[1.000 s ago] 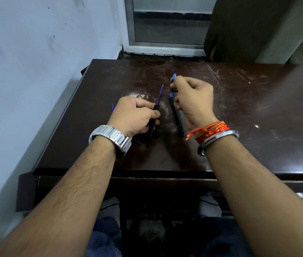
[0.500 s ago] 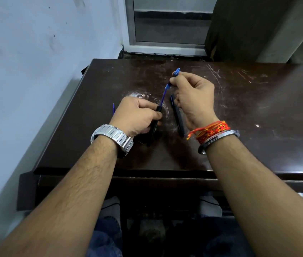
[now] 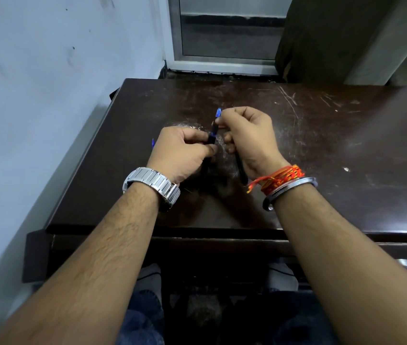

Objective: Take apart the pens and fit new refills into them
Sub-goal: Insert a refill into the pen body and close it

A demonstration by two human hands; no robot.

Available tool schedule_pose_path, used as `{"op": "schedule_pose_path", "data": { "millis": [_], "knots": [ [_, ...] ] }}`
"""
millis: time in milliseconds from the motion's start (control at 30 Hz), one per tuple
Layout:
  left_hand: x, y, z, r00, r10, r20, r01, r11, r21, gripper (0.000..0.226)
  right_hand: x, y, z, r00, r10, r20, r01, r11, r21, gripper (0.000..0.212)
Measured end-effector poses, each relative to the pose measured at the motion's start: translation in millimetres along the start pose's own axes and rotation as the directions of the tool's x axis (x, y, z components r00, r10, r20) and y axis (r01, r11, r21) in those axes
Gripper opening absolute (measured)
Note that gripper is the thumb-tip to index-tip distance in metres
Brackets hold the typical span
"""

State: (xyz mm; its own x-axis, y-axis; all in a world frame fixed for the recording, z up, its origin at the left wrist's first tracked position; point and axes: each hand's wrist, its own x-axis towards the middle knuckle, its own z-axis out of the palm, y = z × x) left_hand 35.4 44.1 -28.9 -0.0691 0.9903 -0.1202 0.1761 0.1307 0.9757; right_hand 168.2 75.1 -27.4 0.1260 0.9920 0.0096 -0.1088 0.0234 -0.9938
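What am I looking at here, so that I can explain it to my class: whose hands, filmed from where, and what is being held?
There is no machine. A camera worn on the person's head looks down at their own two bare hands over a dark wooden table. The left hand grips a black pen barrel. The right hand pinches a blue refill at the barrel's mouth. Another black pen lies on the table, partly hidden under the right hand. A small blue piece peeks out beyond the left hand.

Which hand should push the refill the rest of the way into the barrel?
Probably right. The right hand pinches the blue refill near its top, in line with the barrel, which the left hand grips to steady it.
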Motion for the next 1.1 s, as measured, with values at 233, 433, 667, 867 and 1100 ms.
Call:
{"op": "schedule_pose_path", "data": {
  "millis": [233, 433, 667, 867, 1100],
  "knots": [
    [-0.6, -1.2, -0.9, 0.999, 0.038, -0.027, -0.038, 0.999, -0.015, 0.021, -0.8, 1.2, -2.2, 0.999, -0.023, 0.034, 0.025, 0.999, -0.040, 0.020],
    [1.0, -2.7, 0.4, 0.999, 0.047, -0.027, -0.047, 0.999, -0.010, 0.015, -3.6, 3.0, -1.3, 0.998, -0.045, 0.048, 0.047, 0.997, -0.059, 0.025],
    [0.8, -2.2, -0.8, 0.997, 0.047, -0.059, -0.049, 0.998, -0.031, 0.013, -3.1, 2.9, -0.9, 0.999, -0.047, 0.023, 0.049, 0.993, -0.106, 0.018],
    [0.9, -1.5, -0.1, 0.998, 0.047, -0.051, -0.049, 0.998, -0.040, 0.017, -3.7, 2.4, -0.1, 0.998, -0.033, 0.053, 0.039, 0.994, -0.103, 0.011],
    [4.6, -5.2, -0.9, 0.996, 0.053, -0.074, -0.055, 0.998, -0.036, 0.021, -7.1, 0.9, 1.4, 0.998, -0.018, 0.056, 0.022, 0.998, -0.063, 0.013]
  ]
}}
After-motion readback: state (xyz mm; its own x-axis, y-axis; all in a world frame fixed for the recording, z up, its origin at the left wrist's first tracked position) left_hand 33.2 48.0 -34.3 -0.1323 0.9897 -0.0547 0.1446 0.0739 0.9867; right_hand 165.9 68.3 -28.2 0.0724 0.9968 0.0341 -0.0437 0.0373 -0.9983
